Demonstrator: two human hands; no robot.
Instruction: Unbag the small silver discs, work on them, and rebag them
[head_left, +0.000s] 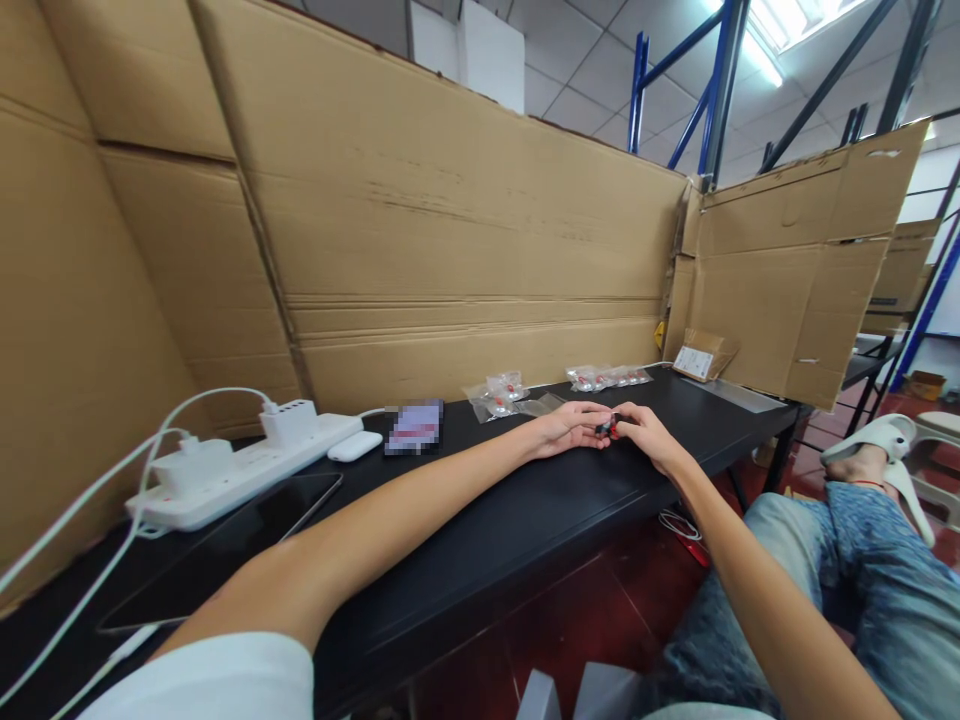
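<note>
Between my two hands, just above the black table (495,530), is a small black and red object (606,428); its kind is too small to make out. My left hand (568,430) has its fingers closed against the object's left side. On the other side, the fingertips of my right hand (639,432) pinch it, partly covering it. Behind my left hand lies a clear plastic bag (541,405). Farther back are clear packets with small red and silver items (501,395) and a row of similar packets (607,378).
At the left sit a white power strip (247,470) with chargers and cables, a dark tablet (225,550), a white case (355,446) and a blurred-out phone (414,428). Cardboard walls (465,220) enclose the table's back and sides. A brown package (703,356) stands at the far right corner.
</note>
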